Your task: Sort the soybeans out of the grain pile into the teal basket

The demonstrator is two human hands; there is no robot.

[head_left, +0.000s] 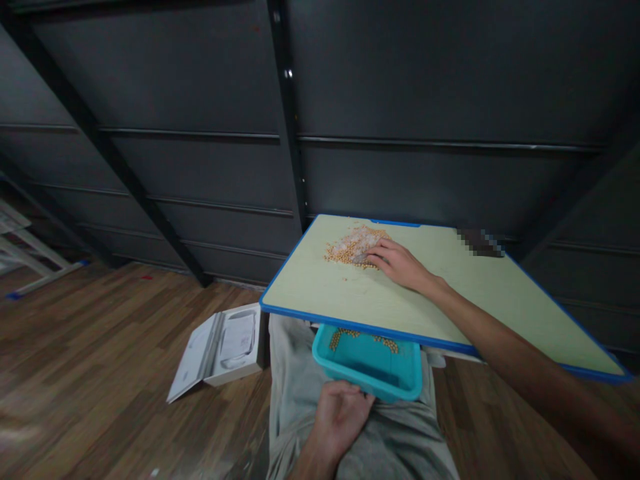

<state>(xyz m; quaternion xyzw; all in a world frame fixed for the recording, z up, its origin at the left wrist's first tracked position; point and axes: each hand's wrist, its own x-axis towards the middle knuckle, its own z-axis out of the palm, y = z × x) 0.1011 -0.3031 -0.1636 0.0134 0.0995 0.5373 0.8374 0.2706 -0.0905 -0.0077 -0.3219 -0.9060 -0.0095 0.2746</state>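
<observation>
On the light green tabletop (pixel 300 283) with a blue edge lies a spread of small tan beans (pixel 345 255), with a whitish, partly clear heap (pixel 361 238) among them. My right hand (pixel 397 263) reaches into the right side of this spread, fingers bent and close together. A small greyish thing (pixel 360 258) shows at its fingertips, too small to identify. A teal plastic basket (pixel 367 387) sits on my lap, partly under the table's front edge, with beans along its far side. My left hand (pixel 345 407) grips its near wall, some fingers hidden beneath.
A dark, pixelated object (pixel 480 243) lies at the table's back right. An open white box (pixel 237 343) stands on the wooden floor (pixel 125 347) to the left. Behind the table rises a dark panelled wall (pixel 200 153). White metal legs (pixel 37 257) show at far left.
</observation>
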